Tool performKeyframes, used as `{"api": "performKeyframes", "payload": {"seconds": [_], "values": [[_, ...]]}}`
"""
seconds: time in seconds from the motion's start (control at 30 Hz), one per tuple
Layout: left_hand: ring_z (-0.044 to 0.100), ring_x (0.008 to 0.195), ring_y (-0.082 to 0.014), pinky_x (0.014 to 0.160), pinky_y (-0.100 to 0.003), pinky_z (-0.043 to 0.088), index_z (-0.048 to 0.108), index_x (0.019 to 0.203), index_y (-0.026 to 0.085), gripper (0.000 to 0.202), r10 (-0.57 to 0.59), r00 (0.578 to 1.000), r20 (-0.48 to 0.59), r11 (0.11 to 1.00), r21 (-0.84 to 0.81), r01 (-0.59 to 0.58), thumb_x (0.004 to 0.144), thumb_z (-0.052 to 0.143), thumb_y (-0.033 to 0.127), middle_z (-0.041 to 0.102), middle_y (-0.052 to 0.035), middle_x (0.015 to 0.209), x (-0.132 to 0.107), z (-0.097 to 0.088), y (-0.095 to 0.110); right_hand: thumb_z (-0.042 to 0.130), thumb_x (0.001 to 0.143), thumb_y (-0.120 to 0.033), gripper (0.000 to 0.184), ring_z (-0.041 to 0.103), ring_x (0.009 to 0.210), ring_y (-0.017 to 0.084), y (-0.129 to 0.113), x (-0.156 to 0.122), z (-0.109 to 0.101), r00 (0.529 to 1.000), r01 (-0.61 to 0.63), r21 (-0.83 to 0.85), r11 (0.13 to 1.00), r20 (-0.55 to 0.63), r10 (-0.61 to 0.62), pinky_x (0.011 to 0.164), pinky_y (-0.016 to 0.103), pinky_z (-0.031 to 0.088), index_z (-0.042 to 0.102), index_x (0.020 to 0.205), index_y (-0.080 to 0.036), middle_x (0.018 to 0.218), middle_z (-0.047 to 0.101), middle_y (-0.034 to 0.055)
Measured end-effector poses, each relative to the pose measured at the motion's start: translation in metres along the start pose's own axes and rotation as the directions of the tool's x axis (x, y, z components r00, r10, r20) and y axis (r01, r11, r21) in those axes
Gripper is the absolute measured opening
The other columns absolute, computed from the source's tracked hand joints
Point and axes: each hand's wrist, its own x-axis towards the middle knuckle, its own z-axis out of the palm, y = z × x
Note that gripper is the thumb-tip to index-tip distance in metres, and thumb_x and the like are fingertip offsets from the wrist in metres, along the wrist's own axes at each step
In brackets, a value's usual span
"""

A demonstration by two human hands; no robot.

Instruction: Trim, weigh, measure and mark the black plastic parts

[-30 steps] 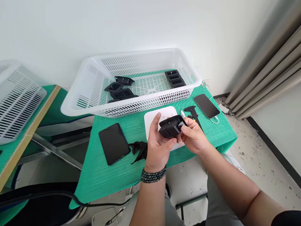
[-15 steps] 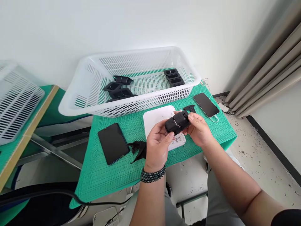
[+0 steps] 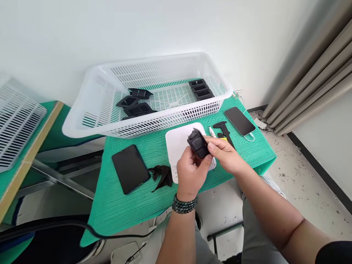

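Both hands grip a small black plastic part [image 3: 198, 145] above the white scale [image 3: 178, 141].
The left hand [image 3: 191, 172] clasps it from below, right hand [image 3: 224, 156] fingers pinching its side; a firm, steady two-handed hold seems best.

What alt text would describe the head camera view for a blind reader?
Both hands, left hand and right hand, hold a black plastic part above a white scale on a green mat; behind stands a white basket.

A plain white wall [image 3: 82, 29], beige curtains [image 3: 316, 80] at right, speckled pale floor [image 3: 308, 183].
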Motion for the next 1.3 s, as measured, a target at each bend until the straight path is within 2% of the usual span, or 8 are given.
{"api": "performKeyframes", "payload": {"seconds": [0.1, 0.23, 0.37, 0.5, 0.7, 0.83, 1.03, 1.3], "values": [[0.066, 0.069, -0.0176, 0.058, -0.026, 0.053, 0.068, 0.100, 0.017, 0.051, 0.074, 0.997, 0.029, 0.991, 0.109, -0.077, 0.083, 0.073, 0.066, 0.070, -0.0040, 0.080, -0.001, -0.001, -0.001, 0.061, 0.096, -0.067, 0.047, 0.068, 0.115, 0.025, 0.000, 0.000, -0.002, 0.999, -0.008, -0.028, 1.000, 0.046, 0.009, 0.113, 0.045, 0.050, 0.081, 0.108, -0.027, 0.122, 0.076, 0.0047], [0.053, 0.054, -0.0123, 0.049, -0.023, 0.044, 0.066, 0.086, 0.018, 0.050, 0.184, 0.977, -0.109, 0.982, 0.059, -0.179, 0.090, 0.065, 0.067, 0.058, 0.0013, 0.063, 0.000, -0.003, -0.003, 0.058, 0.097, -0.068, 0.049, 0.070, 0.100, 0.021, 0.006, -0.001, -0.002, 0.999, -0.036, -0.036, 0.999, 0.038, 0.037, 0.089, 0.037, 0.060, 0.080, 0.105, -0.025, 0.130, 0.073, 0.0053], [0.068, 0.079, -0.0166, 0.068, -0.027, 0.058, 0.066, 0.110, 0.019, 0.049, 0.210, 0.954, -0.212, 0.977, 0.001, -0.215, 0.085, 0.076, 0.060, 0.070, -0.0052, 0.093, 0.003, -0.007, -0.006, 0.060, 0.096, -0.067, 0.051, 0.070, 0.111, 0.024, 0.008, -0.002, -0.002, 1.000, -0.002, -0.110, 0.994, -0.011, 0.001, 0.092, 0.038, 0.059, 0.074, 0.078, -0.022, 0.125, 0.075, 0.0077], [0.072, 0.082, -0.0188, 0.073, -0.031, 0.062, 0.053, 0.142, 0.023, 0.067, 0.144, 0.984, -0.105, 0.983, -0.096, -0.154, 0.088, 0.076, 0.055, 0.070, -0.0054, 0.095, 0.004, -0.011, -0.009, 0.065, 0.095, -0.063, 0.047, 0.070, 0.118, 0.027, 0.006, -0.002, -0.001, 0.996, 0.052, -0.159, 0.986, -0.068, -0.064, 0.100, 0.042, 0.056, 0.072, 0.071, -0.023, 0.113, 0.077, 0.0092], [0.074, 0.090, -0.0213, 0.075, -0.035, 0.066, 0.044, 0.154, 0.028, 0.073, 0.095, 0.995, 0.025, 0.984, -0.153, -0.090, 0.091, 0.074, 0.049, 0.073, -0.0087, 0.108, 0.002, -0.013, -0.008, 0.076, 0.086, -0.063, 0.038, 0.070, 0.116, 0.026, 0.005, -0.001, -0.003, 0.975, 0.021, -0.087, 0.996, -0.220, -0.040, 0.100, 0.046, 0.057, 0.078, 0.087, -0.026, 0.118, 0.077, 0.0085], [0.073, 0.092, -0.0211, 0.072, -0.032, 0.065, 0.058, 0.140, 0.024, 0.058, 0.078, 0.996, 0.037, 0.993, -0.094, -0.075, 0.089, 0.074, 0.047, 0.072, -0.0103, 0.116, 0.002, -0.015, -0.003, 0.077, 0.086, -0.062, 0.036, 0.066, 0.124, 0.027, 0.006, 0.000, -0.004, 0.962, 0.025, -0.024, 0.999, -0.270, -0.031, 0.105, 0.047, 0.054, 0.079, 0.087, -0.026, 0.116, 0.078, 0.0081], [0.068, 0.068, -0.0137, 0.049, -0.021, 0.053, 0.065, 0.105, 0.020, 0.037, 0.045, 0.995, -0.094, 0.996, -0.075, -0.052, 0.087, 0.076, 0.049, 0.070, -0.0052, 0.095, 0.004, -0.017, -0.001, 0.079, 0.083, -0.060, 0.036, 0.070, 0.100, 0.020, 0.006, -0.002, -0.003, 0.957, -0.051, 0.207, 0.977, -0.269, 0.107, 0.069, 0.031, 0.062, 0.076, 0.100, -0.028, 0.136, 0.069, 0.0048], [0.065, 0.065, -0.0115, 0.056, -0.024, 0.055, 0.061, 0.126, 0.019, 0.052, 0.189, 0.961, -0.202, 0.977, 0.142, -0.162, 0.086, 0.078, 0.048, 0.070, -0.0032, 0.091, 0.002, -0.011, -0.005, 0.080, 0.082, -0.052, 0.048, 0.069, 0.099, 0.020, 0.014, -0.002, -0.002, 0.965, -0.091, 0.110, 0.990, -0.234, 0.115, 0.079, 0.035, 0.066, 0.066, 0.124, -0.033, 0.148, 0.061, 0.0042]]}}
